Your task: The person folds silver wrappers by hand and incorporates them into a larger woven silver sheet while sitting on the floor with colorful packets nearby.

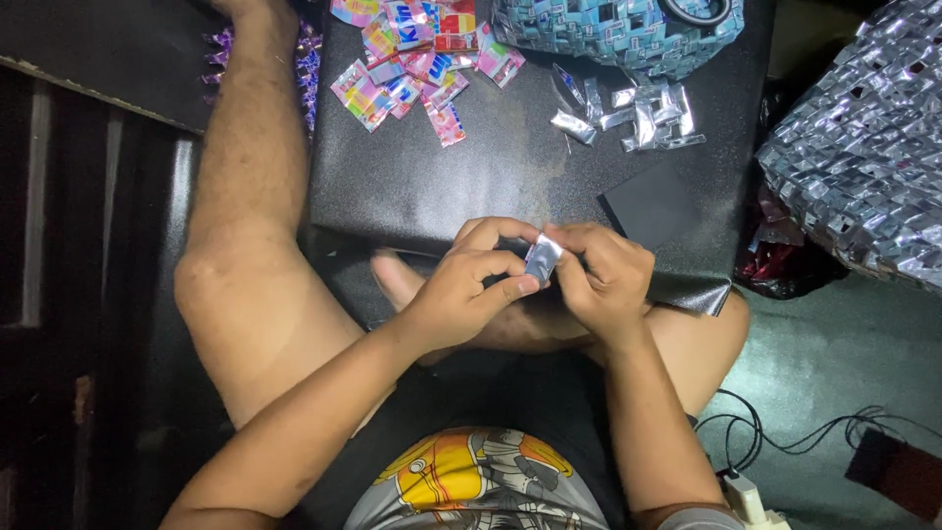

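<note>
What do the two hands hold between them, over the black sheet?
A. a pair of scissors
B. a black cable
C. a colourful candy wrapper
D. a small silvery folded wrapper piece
D: the left hand and the right hand pinch a small silvery folded piece between their fingertips; the colourful wrappers lie apart, further up the black sheet.

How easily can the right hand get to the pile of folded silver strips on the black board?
Probably yes. The pile of folded silver strips lies in the open beyond the right hand, with bare black board between. But both hands, left hand too, are pinching a small silver piece now.
</note>
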